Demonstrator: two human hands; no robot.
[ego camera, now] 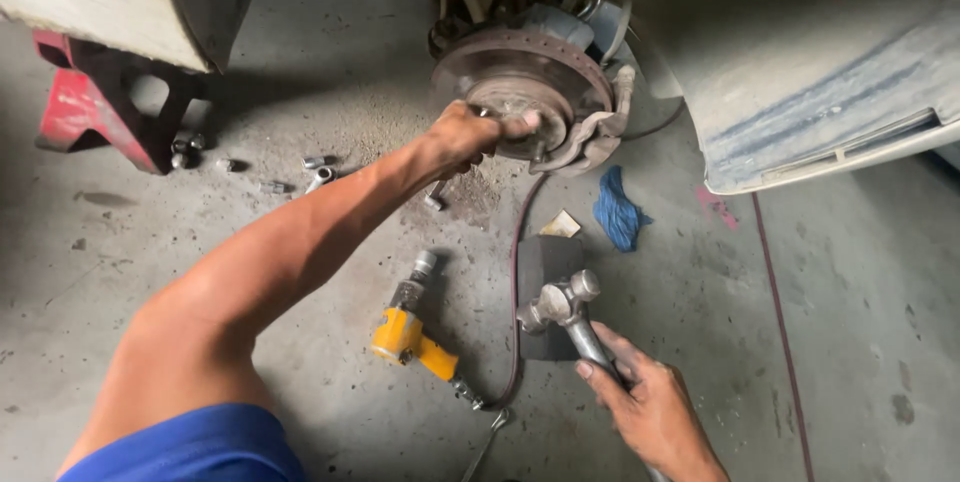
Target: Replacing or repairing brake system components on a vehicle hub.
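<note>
The left hand (470,134) is reaching out to the rusty brake disc (522,82) on the car's wheel hub, its grip closing on the disc's centre, fingers curling over the hub face. The right hand (655,407) is holding a metal hammer (562,304) by the handle, grip clenched, the head pointing up and hanging low over the concrete floor (250,212), well below the disc. A yellow air wrench (415,334) is lying on the floor between the two arms, its hose (516,272) trailing up toward the hub. A blue rag (617,210) is lying just under the disc to the right. Several sockets (318,172) are sitting scattered near a red jack stand (85,107) at the left.
</note>
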